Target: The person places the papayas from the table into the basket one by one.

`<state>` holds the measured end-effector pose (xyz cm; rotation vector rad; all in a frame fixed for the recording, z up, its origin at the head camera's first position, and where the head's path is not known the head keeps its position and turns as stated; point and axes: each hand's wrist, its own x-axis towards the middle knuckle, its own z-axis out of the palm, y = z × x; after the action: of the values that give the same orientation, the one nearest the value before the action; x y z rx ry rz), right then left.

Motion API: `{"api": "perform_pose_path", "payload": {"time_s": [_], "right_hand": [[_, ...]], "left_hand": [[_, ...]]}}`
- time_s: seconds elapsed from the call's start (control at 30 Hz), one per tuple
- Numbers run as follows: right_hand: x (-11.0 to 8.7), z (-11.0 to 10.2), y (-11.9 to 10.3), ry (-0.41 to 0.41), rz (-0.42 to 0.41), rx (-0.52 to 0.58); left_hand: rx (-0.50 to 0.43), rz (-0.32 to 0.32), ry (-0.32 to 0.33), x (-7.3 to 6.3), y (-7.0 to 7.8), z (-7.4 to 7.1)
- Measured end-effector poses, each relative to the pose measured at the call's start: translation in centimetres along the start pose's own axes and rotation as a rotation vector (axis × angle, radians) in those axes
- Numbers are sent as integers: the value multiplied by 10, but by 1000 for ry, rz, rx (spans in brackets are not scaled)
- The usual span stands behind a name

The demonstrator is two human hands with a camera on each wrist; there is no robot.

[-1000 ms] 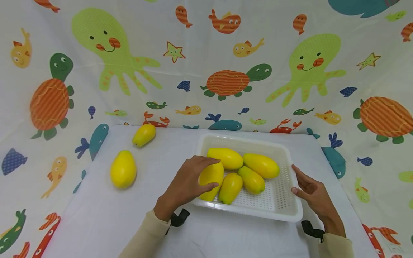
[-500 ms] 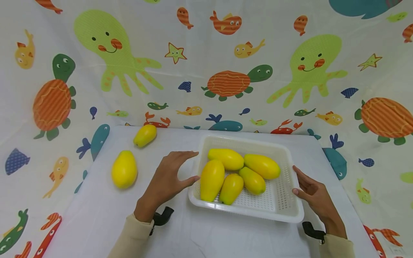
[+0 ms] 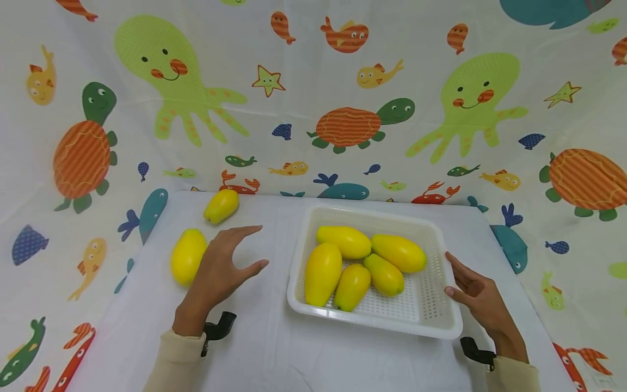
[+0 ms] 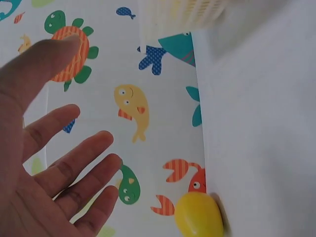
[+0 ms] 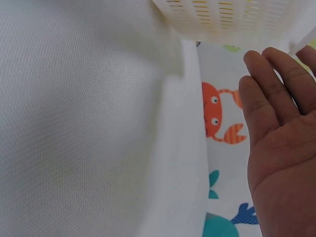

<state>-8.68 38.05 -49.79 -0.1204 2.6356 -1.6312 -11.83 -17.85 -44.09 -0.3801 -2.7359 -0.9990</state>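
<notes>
A white plastic basket [image 3: 377, 324] holds several yellow papayas [image 3: 323, 275], grouped toward its left and back. My left hand [image 3: 215, 272] is empty, thumb and fingers spread apart, to the left of the basket. It partly covers a large papaya [image 3: 187, 253] on the table. Farther back lies a smaller papaya [image 3: 221, 206]. In the left wrist view, one papaya [image 4: 198, 215] shows below right of the spread fingers. At the basket's right side, my right hand [image 3: 482, 302] touches the rim with its fingertips and thumb; its fingers look fairly straight in the right wrist view.
A white cloth covers the table [image 3: 274, 359]. Behind it and along both sides hangs a curtain [image 3: 294, 98] printed with sea animals. The basket's perforated wall [image 5: 227, 17] appears at the top of the right wrist view.
My left hand has drawn back from the leftmost papaya in the basket and moved left, toward the large papaya on the table. My right hand has stayed at the basket's rim.
</notes>
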Motion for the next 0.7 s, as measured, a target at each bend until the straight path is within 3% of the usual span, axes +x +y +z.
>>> {"api": "perform_pose_path", "payload": {"time_s": [0.4,0.7], "right_hand": [[-1,1,-1,0,-10,0],[-1,0,0,-4,-22,12]], "left_hand": [[36,-85,22,-6,-30,-9],[79,-124,82,-10,-54,-20]]}}
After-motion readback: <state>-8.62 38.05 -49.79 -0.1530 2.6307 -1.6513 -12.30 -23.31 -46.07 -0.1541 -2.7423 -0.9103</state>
